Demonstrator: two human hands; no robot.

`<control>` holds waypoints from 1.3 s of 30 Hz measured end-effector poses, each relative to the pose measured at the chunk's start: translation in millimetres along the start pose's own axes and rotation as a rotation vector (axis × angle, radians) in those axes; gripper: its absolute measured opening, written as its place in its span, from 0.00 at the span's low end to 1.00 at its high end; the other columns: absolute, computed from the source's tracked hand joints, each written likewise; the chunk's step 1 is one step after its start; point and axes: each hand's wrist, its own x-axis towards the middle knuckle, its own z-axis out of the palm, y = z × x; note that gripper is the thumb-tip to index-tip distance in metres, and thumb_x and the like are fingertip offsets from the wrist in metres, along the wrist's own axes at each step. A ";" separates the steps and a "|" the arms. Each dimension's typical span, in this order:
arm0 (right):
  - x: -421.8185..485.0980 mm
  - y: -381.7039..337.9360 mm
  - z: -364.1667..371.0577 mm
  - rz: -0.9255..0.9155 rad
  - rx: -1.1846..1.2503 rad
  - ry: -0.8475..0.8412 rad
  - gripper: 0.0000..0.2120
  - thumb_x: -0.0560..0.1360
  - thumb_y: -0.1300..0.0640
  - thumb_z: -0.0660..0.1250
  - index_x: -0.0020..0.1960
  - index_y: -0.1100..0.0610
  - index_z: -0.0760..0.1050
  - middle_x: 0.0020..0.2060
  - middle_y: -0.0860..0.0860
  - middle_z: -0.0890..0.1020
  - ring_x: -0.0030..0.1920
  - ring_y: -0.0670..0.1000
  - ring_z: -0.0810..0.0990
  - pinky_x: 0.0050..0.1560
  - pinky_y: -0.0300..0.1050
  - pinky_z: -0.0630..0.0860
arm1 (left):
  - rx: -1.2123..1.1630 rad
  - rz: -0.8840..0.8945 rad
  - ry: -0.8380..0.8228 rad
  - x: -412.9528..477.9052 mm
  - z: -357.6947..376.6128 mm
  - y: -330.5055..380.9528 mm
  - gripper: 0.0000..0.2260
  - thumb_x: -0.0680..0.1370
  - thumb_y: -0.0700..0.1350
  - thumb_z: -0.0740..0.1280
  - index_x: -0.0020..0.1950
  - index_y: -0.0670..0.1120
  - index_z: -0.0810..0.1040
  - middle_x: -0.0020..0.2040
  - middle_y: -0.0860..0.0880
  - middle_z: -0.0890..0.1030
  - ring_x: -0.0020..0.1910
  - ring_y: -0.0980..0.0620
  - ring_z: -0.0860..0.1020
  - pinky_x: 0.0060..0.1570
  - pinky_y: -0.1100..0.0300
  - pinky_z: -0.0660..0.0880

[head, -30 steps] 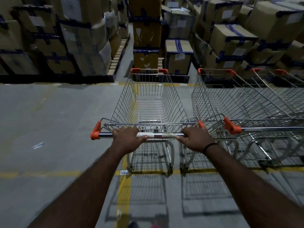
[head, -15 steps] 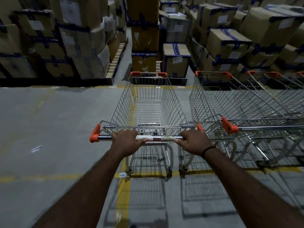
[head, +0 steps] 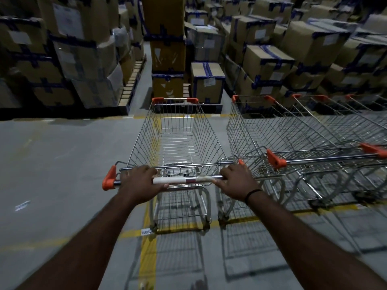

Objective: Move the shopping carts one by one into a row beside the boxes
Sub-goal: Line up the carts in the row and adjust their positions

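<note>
Where the grey concrete floor meets the far side of the room, stacks of brown cardboard boxes bound with dark blue tape rise on pallets and fill the whole background. Just in front of them, on the right, a row of parked silver wire shopping carts with orange corner caps stands side by side, noses toward the boxes. The empty silver wire shopping cart being handled sits just left of that row, near the closest parked one but apart from it, its front end close to the boxes ahead and its rear wheels on a yellow painted floor line. Its steel push bar with a white sleeve and orange end caps runs across the centre of the view. The left hand wraps over the bar near its left end, fingers curled shut around the tube. The right hand grips the bar's right end the same way, fingers closed over it. A thin black wristband circles the right wrist. A small white label lies on the yellow line beside the left rear wheel.
</note>
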 end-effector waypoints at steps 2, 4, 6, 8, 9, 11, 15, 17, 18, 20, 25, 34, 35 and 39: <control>-5.6 -7.0 4.1 0.008 0.013 0.139 0.26 0.75 0.30 0.54 0.54 0.50 0.77 0.52 0.51 0.78 0.58 0.55 0.75 0.73 0.61 0.60 | 0.037 -0.003 0.009 0.8 0.3 -16.3 0.43 0.65 0.81 0.51 0.70 0.57 0.73 0.70 0.52 0.73 0.70 0.48 0.68 0.68 0.38 0.57; -10.2 -20.7 3.4 -0.023 0.040 0.252 0.18 0.76 0.38 0.62 0.55 0.51 0.76 0.54 0.51 0.77 0.60 0.55 0.74 0.74 0.60 0.59 | 0.043 -0.013 0.038 1.9 0.2 -29.2 0.48 0.62 0.84 0.46 0.70 0.58 0.73 0.72 0.52 0.71 0.72 0.48 0.66 0.70 0.37 0.53; -11.7 -36.3 3.0 -0.041 0.074 0.234 0.18 0.76 0.42 0.63 0.60 0.51 0.74 0.60 0.52 0.76 0.65 0.56 0.71 0.76 0.61 0.54 | 0.068 -0.016 0.057 2.1 0.9 -37.2 0.50 0.62 0.85 0.41 0.70 0.58 0.73 0.72 0.53 0.71 0.72 0.48 0.66 0.71 0.37 0.54; -10.1 -48.6 4.7 -0.005 0.079 0.137 0.24 0.77 0.39 0.60 0.67 0.52 0.70 0.67 0.53 0.72 0.72 0.57 0.66 0.77 0.63 0.51 | 0.086 -0.015 0.061 1.7 2.8 -40.4 0.50 0.62 0.85 0.39 0.69 0.58 0.74 0.71 0.54 0.72 0.71 0.50 0.67 0.70 0.40 0.54; -8.6 -51.1 7.5 0.020 0.073 0.094 0.28 0.77 0.37 0.58 0.70 0.51 0.68 0.70 0.53 0.70 0.74 0.58 0.63 0.77 0.63 0.50 | 0.094 -0.014 0.061 1.9 4.0 -40.7 0.49 0.63 0.84 0.39 0.68 0.58 0.75 0.69 0.54 0.73 0.70 0.51 0.68 0.69 0.40 0.54; -6.7 -51.1 12.1 0.053 0.059 0.051 0.31 0.77 0.33 0.56 0.73 0.50 0.65 0.74 0.53 0.67 0.76 0.58 0.61 0.77 0.64 0.47 | 0.110 -0.012 0.059 3.5 6.9 -40.3 0.47 0.65 0.84 0.40 0.66 0.58 0.77 0.67 0.56 0.75 0.68 0.53 0.70 0.69 0.39 0.54; -3.3 -44.4 12.4 0.092 0.075 0.040 0.27 0.77 0.33 0.57 0.69 0.47 0.69 0.67 0.50 0.73 0.72 0.56 0.65 0.77 0.64 0.45 | 0.106 -0.011 0.015 12.1 11.2 -37.5 0.45 0.66 0.83 0.41 0.66 0.59 0.77 0.66 0.57 0.76 0.66 0.52 0.73 0.69 0.34 0.53; 0.7 -43.0 10.1 0.129 0.074 0.032 0.24 0.76 0.33 0.58 0.65 0.47 0.71 0.63 0.49 0.76 0.69 0.55 0.68 0.77 0.63 0.47 | 0.107 -0.006 0.006 15.8 10.6 -34.4 0.45 0.66 0.83 0.40 0.67 0.59 0.76 0.67 0.56 0.77 0.66 0.52 0.73 0.69 0.34 0.52; 3.3 -42.9 9.0 0.144 0.065 0.022 0.24 0.76 0.33 0.58 0.65 0.47 0.71 0.62 0.50 0.76 0.68 0.55 0.69 0.77 0.64 0.47 | 0.110 -0.004 0.003 17.3 9.9 -32.7 0.45 0.66 0.83 0.40 0.67 0.59 0.76 0.67 0.56 0.77 0.66 0.52 0.74 0.69 0.34 0.52; 8.8 -41.9 8.5 0.163 0.058 0.015 0.25 0.75 0.32 0.59 0.64 0.47 0.72 0.62 0.51 0.77 0.67 0.55 0.70 0.76 0.63 0.48 | 0.111 -0.007 -0.002 19.9 7.7 -30.1 0.46 0.66 0.82 0.40 0.69 0.58 0.75 0.68 0.55 0.77 0.67 0.52 0.73 0.69 0.33 0.51; 18.7 -38.5 7.1 0.181 0.069 -0.006 0.25 0.75 0.34 0.61 0.66 0.47 0.72 0.62 0.51 0.76 0.68 0.55 0.70 0.76 0.60 0.47 | 0.118 -0.001 -0.037 25.6 -0.4 -26.5 0.46 0.67 0.82 0.40 0.71 0.57 0.74 0.70 0.54 0.76 0.69 0.50 0.73 0.70 0.32 0.50; 22.6 -42.0 8.4 0.206 0.068 -0.020 0.24 0.75 0.32 0.62 0.64 0.46 0.73 0.60 0.49 0.77 0.65 0.54 0.72 0.75 0.60 0.50 | 0.112 0.014 -0.052 27.7 -3.4 -31.0 0.45 0.68 0.82 0.42 0.69 0.56 0.75 0.66 0.53 0.79 0.66 0.50 0.75 0.70 0.32 0.49; 21.7 -42.3 9.5 0.205 0.062 -0.015 0.24 0.75 0.32 0.62 0.63 0.46 0.73 0.60 0.49 0.77 0.65 0.54 0.72 0.75 0.60 0.50 | 0.113 0.018 -0.048 26.6 -3.3 -30.9 0.45 0.68 0.82 0.41 0.68 0.56 0.76 0.64 0.53 0.80 0.65 0.50 0.75 0.70 0.31 0.49; 17.2 -39.3 10.0 0.187 0.032 -0.010 0.26 0.72 0.28 0.58 0.59 0.45 0.74 0.57 0.48 0.78 0.62 0.53 0.73 0.72 0.59 0.56 | 0.098 0.020 -0.029 20.5 -2.3 -28.7 0.48 0.65 0.83 0.38 0.64 0.56 0.78 0.62 0.54 0.80 0.63 0.51 0.76 0.70 0.31 0.50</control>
